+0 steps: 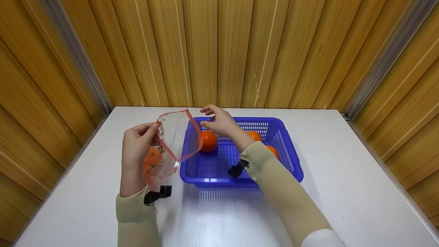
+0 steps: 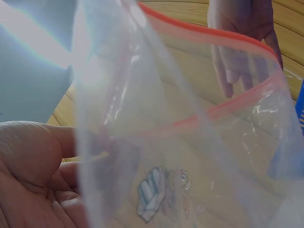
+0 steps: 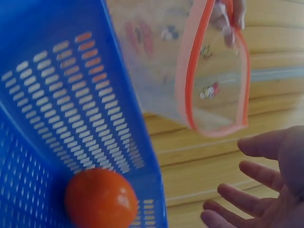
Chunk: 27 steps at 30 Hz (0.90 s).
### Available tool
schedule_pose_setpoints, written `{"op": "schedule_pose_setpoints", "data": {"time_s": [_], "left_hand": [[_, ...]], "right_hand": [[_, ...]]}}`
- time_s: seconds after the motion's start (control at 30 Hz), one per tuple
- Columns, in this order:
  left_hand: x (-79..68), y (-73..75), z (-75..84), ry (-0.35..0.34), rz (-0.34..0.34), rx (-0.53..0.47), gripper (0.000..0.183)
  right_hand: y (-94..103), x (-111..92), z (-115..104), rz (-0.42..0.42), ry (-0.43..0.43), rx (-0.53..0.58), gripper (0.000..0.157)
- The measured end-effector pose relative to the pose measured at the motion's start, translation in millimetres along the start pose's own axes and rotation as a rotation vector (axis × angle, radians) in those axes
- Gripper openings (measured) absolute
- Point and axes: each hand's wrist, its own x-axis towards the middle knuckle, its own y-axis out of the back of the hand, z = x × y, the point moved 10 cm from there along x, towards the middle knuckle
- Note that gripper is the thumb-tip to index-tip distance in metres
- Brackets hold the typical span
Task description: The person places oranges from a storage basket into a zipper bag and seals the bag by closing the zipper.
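Observation:
A clear zip bag [image 1: 178, 137] with a red-orange rim and small printed figures hangs from my left hand [image 1: 137, 144], which pinches its rim between thumb and fingers. The bag's mouth gapes wide, as the right wrist view also shows. Inside the bag, low down, orange shapes [image 1: 153, 157] show through the film. My right hand [image 1: 219, 120] hovers over the back left of the blue basket [image 1: 240, 180], just right of the bag's mouth. Its fingers are spread and hold nothing. Below it in the basket sits an orange [image 1: 208, 141].
Two more oranges [image 1: 253, 136] lie toward the basket's right side, partly hidden by my right arm. The basket stands on a white table [image 1: 343, 192]. Behind it rises a wood-panelled wall [image 1: 233, 51], with matching panels at both sides.

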Motion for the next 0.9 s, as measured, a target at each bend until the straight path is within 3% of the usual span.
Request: {"op": "schedule_pose_setpoints", "data": {"time_s": [0.13, 0.3, 0.53, 0.9], "left_hand": [[-0.8, 0.7, -2.3, 0.017, -0.003, 0.006, 0.039], [-1.2, -0.5, -2.4, 0.022, -0.011, 0.008, 0.04], [-2.1, -1.6, -0.8, 0.019, -0.018, 0.011, 0.041], [-0.2, -3.6, -0.7, -0.02, -0.013, -0.001, 0.038]], "right_hand": [[-8.9, 9, 16, -0.081, -0.006, -0.112, 0.05], [-20.6, 16, 30, -0.177, 0.047, -0.235, 0.057], [-41.0, 15, 43, -0.292, 0.071, -0.278, 0.06], [-58.8, 10, 56, -0.334, 0.028, -0.379, 0.069]]}}
